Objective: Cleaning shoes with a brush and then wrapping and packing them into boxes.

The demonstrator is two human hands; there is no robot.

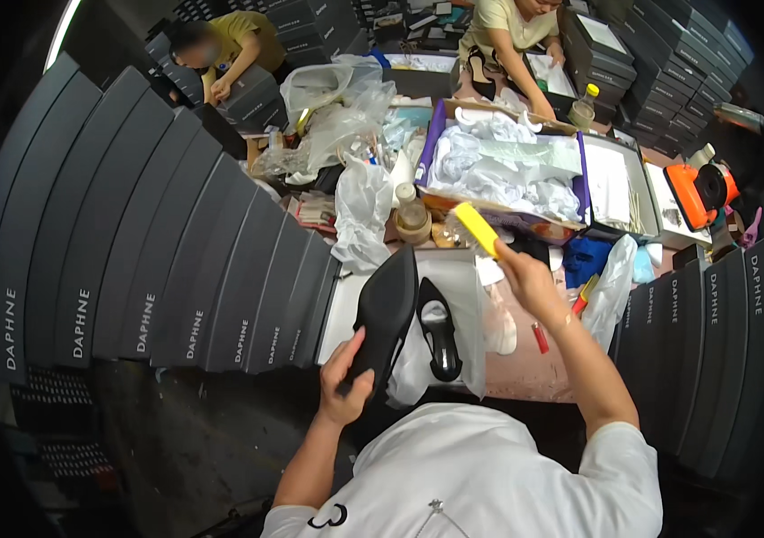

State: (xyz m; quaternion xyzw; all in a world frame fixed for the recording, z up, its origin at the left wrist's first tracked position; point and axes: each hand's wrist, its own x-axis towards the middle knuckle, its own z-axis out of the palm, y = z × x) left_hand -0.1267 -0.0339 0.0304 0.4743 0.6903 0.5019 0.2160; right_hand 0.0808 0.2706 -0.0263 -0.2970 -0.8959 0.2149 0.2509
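Observation:
A black pointed-toe high-heeled shoe [385,305] is gripped at its heel end by my left hand [346,377], sole up and toe pointing away from me. Its mate, another black pointed shoe [438,332], lies in an open shoebox [461,269] lined with white tissue paper. My right hand [525,276] is closed round a brush with a yellow back [476,229], raised to the right of the held shoe and apart from it. The brush's bristles face toward the lower left.
Stacks of dark shoeboxes flank me at left [131,233] and right [714,341]. A purple-edged box [582,184] of crumpled paper stands beyond, beside a jar [412,221] and plastic bags [364,206]. An orange device [700,193] sits at right. Two other people work across the table.

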